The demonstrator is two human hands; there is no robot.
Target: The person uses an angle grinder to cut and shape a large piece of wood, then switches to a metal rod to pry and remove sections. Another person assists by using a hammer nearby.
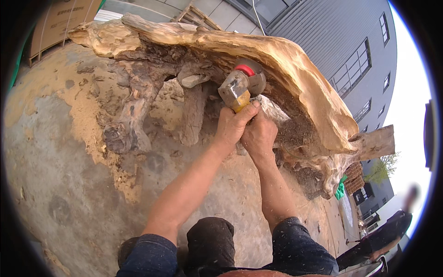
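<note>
An angle grinder (236, 87) with a yellow body, a worn metal head and a red part beside its guard is held in both my hands. My left hand (232, 123) wraps round its body, and my right hand (259, 131) closes on it just to the right. The grinder's disc end reaches against or very near the dark underside of a large carved tree root (295, 69); exact contact is hard to make out. Pale, smooth wood runs along the root's top, while rough grey-brown legs stand below. Fine chips hang in the air around my forearms.
Sawdust (87, 124) lies in heaps on the concrete floor (50, 184). A large carton (60, 23) stands at far left, near a wooden pallet (199, 19). Behind the root rises a grey corrugated building (332, 41). Another person (387, 235) in dark clothes is at lower right.
</note>
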